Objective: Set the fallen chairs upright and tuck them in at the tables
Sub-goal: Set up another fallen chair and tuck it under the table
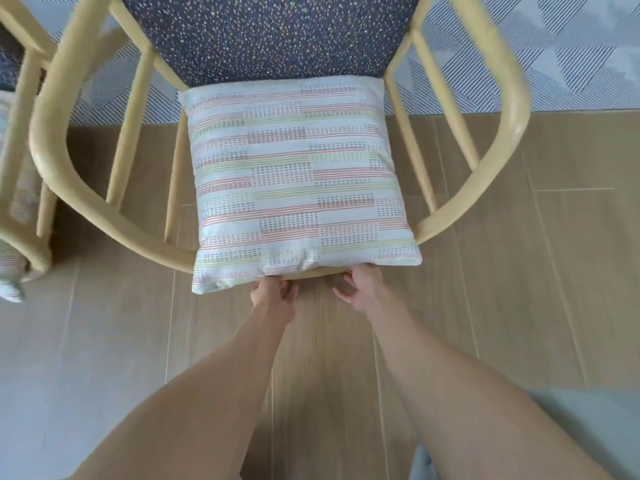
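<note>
A yellow chair stands upright on the wood floor; a striped pillow leans on its curved back rail, with the dotted blue seat above it; the left hand pinches the pillow's bottom edge; the right hand curls at the rail just under the pillow; a second chair shows at the left edge; a patterned rug lies under the seat.

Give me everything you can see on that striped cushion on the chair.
The cushion is square, pale fabric with thin red, green and dotted dark bands. It leans against the chair back, above the speckled dark seat. The left hand touches its near lower edge; the right hand curls at the back rail just beneath its corner.
</note>
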Demonstrator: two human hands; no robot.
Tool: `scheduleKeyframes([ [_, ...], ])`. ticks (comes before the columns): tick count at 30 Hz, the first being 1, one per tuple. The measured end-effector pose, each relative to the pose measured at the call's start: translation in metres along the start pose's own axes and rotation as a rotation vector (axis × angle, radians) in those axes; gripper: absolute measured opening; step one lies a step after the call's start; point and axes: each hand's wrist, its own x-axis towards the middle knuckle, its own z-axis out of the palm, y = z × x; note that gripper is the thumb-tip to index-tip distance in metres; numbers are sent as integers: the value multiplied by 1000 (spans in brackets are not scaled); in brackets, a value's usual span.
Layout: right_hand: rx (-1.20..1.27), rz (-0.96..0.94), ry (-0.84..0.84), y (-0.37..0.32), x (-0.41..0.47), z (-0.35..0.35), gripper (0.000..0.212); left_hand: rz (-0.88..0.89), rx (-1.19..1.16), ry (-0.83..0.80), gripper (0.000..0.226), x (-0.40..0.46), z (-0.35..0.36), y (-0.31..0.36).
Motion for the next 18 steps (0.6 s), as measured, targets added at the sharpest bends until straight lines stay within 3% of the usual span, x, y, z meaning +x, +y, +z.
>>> scheduleKeyframes([
  [3, 29, 4, -25, -2, -9, 3, 26, 6, -35, 7, 51, -6, 0, 4],
  [9, 112, -20, -49, -8, -56, 5, 24, -1, -113, -67, 54, -52, -4, 28],
  [14, 44, -27, 87, -31, -161, 18, 17, -36, 7, 13, 38, -149, -11, 57],
  [18, 33, -44, 193, -54, -249, 24, 27, -64, 102, 42, 20, -237, -14, 88],
])
